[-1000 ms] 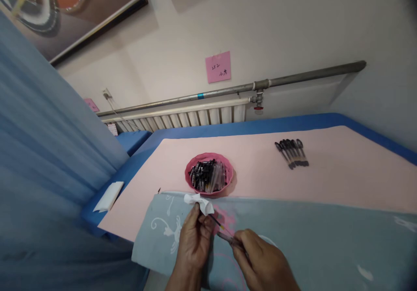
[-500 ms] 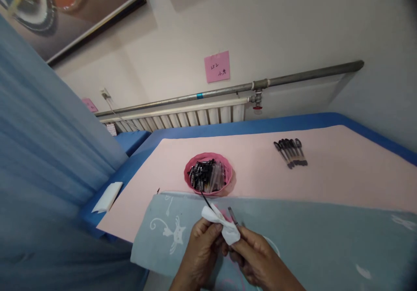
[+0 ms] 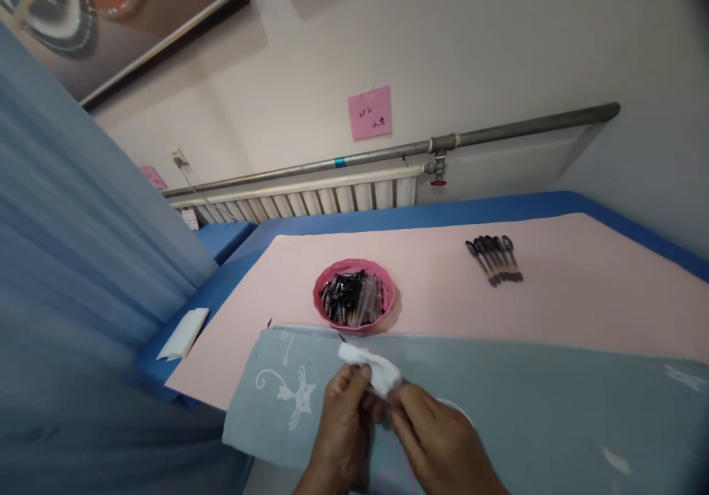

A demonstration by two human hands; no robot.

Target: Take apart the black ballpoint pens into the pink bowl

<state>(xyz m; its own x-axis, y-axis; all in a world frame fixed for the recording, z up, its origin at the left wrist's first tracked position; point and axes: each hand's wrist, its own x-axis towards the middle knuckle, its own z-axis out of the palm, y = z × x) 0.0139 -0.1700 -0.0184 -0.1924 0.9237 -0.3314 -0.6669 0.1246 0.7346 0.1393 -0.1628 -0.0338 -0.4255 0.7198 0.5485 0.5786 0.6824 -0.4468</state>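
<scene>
A folded white tissue [image 3: 372, 366] lies across my two hands over the grey-green cloth. My left hand [image 3: 346, 414] is closed, with thumb and fingers pinching the tissue's near edge. A thin dark tip [image 3: 342, 338] pokes out beyond the tissue's far left end. My right hand [image 3: 429, 421] is closed in a pinch at the tissue's right end. A slim pen part [image 3: 379, 391] runs between the fingertips of both hands, mostly hidden by them. Just beyond the hands stands a pink oval basket [image 3: 392, 306] holding black pen caps and clear pen barrels [image 3: 365, 299].
Several assembled black-capped pens [image 3: 495, 260] lie side by side at the right on the pink sheet [image 3: 432, 266]. The grey-green cloth [image 3: 526, 414] covers the front. A white folded paper [image 3: 184, 334] lies left, beside a blue curtain [image 3: 83, 258]. A radiator [image 3: 343, 199] and pipe run behind.
My right hand has turned and its slim grey pen piece no longer sticks up. The tissue has shifted slightly up and left, and less of the dark stick shows.
</scene>
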